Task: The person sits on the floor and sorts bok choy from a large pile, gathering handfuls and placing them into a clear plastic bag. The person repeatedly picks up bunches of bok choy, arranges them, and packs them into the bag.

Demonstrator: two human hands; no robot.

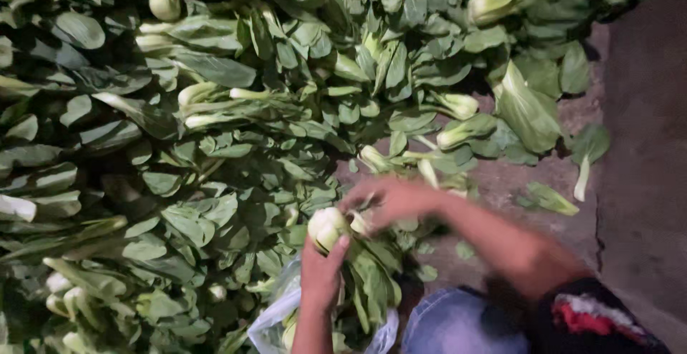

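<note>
Bare ground [644, 146] beside heaped greens [215, 132]

The only package is a thin, clear plastic bag [275, 318] at the bottom edge, crumpled and whitish where light catches it, its mouth open upward with leafy greens [372, 282] standing in it.
</note>
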